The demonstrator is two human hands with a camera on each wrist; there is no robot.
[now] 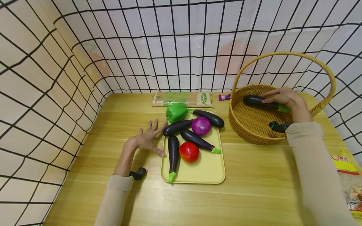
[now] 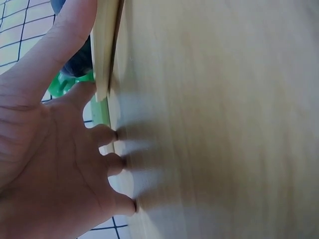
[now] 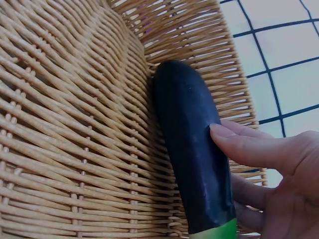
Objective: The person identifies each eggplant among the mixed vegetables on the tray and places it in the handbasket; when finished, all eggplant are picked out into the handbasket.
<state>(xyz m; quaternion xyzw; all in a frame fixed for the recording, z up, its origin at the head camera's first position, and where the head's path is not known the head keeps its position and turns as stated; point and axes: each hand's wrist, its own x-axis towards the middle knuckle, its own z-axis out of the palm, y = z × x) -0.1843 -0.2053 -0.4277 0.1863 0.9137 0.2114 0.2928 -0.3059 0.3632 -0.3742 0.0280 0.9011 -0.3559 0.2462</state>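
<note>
Right hand pinches the eggplant inside the wicker basket, left hand is spread beside the tray, and releasing softly, near the bottom, seems best to me.

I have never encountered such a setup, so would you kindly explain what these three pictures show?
No machine is involved: a person works bare-handed. The wide picture looks down from a head-worn camera; the others come from the left-wrist camera and right-wrist camera. On the wooden table, a yellow tray bears four eggplants, a red tomato, a purple onion and a green pepper; a long packet lies behind. The right hand holds a fifth eggplant inside the wicker basket; the left hand is spread beside the tray.
</note>
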